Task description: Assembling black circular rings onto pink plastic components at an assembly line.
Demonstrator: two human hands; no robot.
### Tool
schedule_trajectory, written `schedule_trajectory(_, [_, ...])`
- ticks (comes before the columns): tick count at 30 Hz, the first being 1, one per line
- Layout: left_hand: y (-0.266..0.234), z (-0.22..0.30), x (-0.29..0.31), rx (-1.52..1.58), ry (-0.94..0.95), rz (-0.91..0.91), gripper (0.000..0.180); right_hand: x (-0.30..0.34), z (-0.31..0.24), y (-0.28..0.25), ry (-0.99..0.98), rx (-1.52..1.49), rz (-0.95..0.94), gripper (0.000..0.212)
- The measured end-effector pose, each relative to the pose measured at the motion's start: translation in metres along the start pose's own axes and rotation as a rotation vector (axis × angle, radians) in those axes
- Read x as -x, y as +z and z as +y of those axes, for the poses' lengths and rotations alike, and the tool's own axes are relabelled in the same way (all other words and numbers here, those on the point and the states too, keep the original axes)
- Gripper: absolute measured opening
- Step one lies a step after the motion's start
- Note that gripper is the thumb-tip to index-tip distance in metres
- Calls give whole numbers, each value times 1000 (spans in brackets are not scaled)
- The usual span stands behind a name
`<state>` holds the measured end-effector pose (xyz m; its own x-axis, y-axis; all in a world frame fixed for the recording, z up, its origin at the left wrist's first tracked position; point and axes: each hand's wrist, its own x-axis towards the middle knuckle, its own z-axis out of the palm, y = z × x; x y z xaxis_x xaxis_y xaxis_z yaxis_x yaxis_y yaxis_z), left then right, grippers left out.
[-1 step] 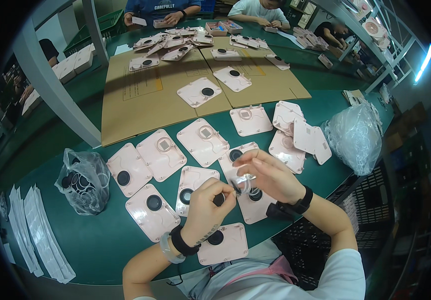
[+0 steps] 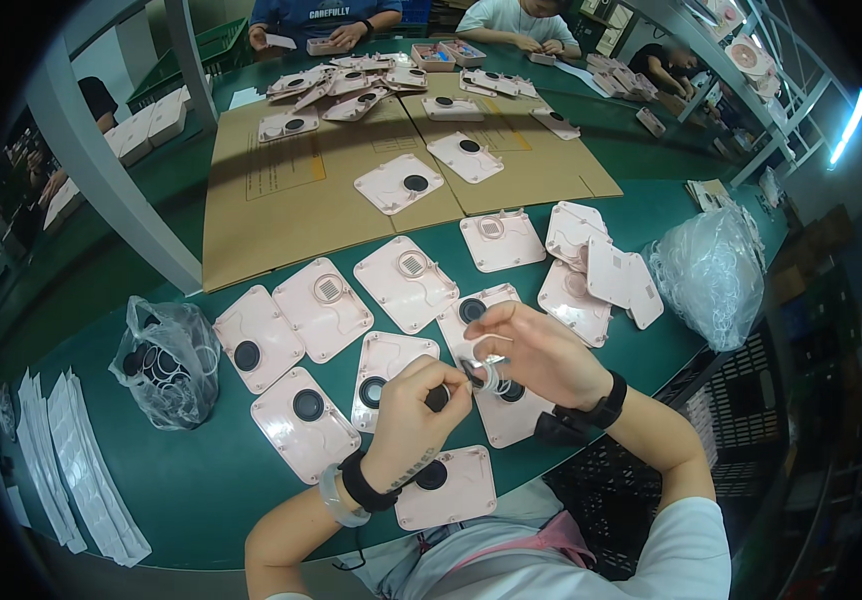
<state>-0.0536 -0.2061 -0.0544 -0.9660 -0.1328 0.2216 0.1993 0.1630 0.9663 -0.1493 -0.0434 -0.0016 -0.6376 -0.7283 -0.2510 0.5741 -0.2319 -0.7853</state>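
My left hand [image 2: 414, 412] is closed on a small round black speaker [image 2: 438, 399] at the near middle of the table. From the speaker a loosely coiled white wire [image 2: 492, 379] reaches toward my right hand [image 2: 541, 358]. That hand hovers just above the coil, its fingers curved and apart; whether a fingertip touches the wire is hard to see. Below both hands lie pale pink plastic panels, one with a black round speaker [image 2: 432, 475] near my left wrist. Another panel [image 2: 508, 425] is partly covered by my right hand.
A clear bag of speakers with wires [image 2: 166, 365] stands at left, beside long white strips [image 2: 91, 470]. More panels [image 2: 406, 285] lie ahead, some on flattened cardboard [image 2: 251, 215]. A bulging clear plastic bag [image 2: 711, 275] sits right. Co-workers sit across the table; a metal post [image 2: 116, 170] rises left.
My right hand has shifted very slightly, and the wire coil below it sits a little differently. My left hand keeps its place with the speaker.
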Motion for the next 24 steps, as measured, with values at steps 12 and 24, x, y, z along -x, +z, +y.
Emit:
schedule_trajectory(12, [-24,13,-12,561,-426,-41,14,-12,-10,0,-814,1415,-188,24])
schedule_trajectory(24, [-72,1,-15,-919,125,5,33,-156,-9,5,-322,897,43,18])
